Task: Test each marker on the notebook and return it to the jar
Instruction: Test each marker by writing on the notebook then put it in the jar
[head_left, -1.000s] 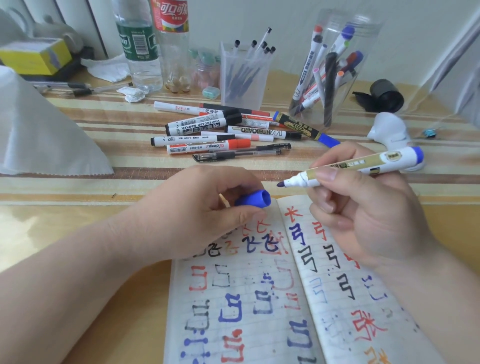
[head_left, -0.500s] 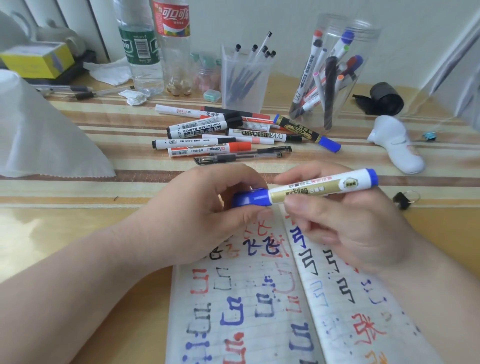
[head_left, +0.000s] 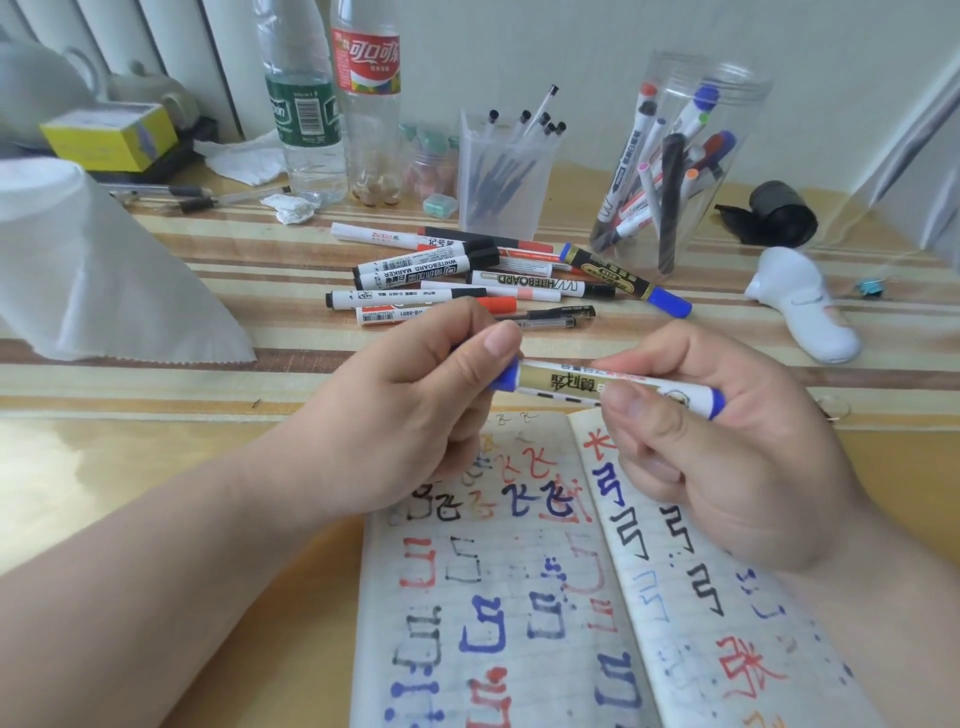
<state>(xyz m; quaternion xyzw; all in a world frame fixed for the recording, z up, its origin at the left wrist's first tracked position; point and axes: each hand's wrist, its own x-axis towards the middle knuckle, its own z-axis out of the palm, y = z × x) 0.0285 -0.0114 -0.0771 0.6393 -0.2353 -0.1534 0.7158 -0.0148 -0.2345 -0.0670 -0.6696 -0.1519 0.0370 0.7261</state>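
A blue-capped marker (head_left: 587, 387) with a gold and white barrel lies level between both hands, above the open notebook (head_left: 519, 613). My left hand (head_left: 415, 410) is closed around its blue cap end, which sits on the marker. My right hand (head_left: 727, 447) grips the barrel toward its blue tail. The notebook's pages are covered with red, blue and black test strokes. A clear plastic jar (head_left: 680, 166) at the back right holds several markers upright. A heap of loose markers (head_left: 467, 280) lies on the table between the jar and my hands.
A clear pen cup (head_left: 504, 182) with several pens stands left of the jar. Two plastic bottles (head_left: 332, 104) stand at the back. A white paper cone (head_left: 98, 275) is on the left, a white device (head_left: 800, 312) and a black roll (head_left: 774, 213) on the right.
The marker was uncapped in my right hand with the cap in my left; the cap has been pushed onto the tip, and both hands now hold the capped marker a little higher.
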